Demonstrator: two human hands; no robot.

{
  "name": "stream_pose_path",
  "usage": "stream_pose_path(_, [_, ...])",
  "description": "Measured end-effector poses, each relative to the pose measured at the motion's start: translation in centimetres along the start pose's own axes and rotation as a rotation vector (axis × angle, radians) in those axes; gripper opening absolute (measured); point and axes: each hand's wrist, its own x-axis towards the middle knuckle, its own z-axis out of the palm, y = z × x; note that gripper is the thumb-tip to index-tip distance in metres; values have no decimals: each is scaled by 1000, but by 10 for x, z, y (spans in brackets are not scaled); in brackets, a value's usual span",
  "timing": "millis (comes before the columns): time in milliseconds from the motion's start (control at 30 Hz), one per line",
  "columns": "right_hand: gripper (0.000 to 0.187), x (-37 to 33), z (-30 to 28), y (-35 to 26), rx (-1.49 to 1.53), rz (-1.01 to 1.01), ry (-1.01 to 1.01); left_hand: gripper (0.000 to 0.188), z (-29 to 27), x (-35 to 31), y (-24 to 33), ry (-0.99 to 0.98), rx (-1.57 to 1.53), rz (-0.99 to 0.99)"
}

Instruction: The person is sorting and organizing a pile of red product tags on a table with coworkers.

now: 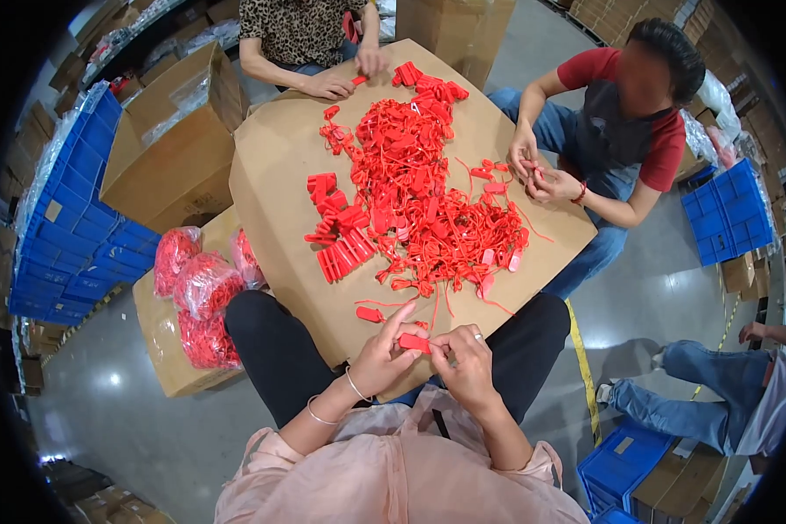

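My left hand holds a small red plastic tag between thumb and fingers, its index finger raised. Against the tag's right end, my right hand pinches what looks like its thin cord, too small to make out clearly. Both hands are at the near edge of the cardboard-topped table. Just beyond them another red tag lies alone. A large tangled heap of red corded tags covers the table's middle. Left of it sit stacked rows of red tags.
Two people sit at the table, one opposite and one at right, handling red pieces. Bagged red pieces rest on a carton at left. An open carton and blue crates stand beyond. Another person's legs show at right.
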Motion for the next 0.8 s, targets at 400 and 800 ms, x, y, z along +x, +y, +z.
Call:
stream_pose_path(400, [11,-4,0,3,88,24,16,73,4,1,-2,-25,9,-40])
stream_pose_path(800, [13,-2,1,0,77,-61,16,72,10,1,5,-17,177,18])
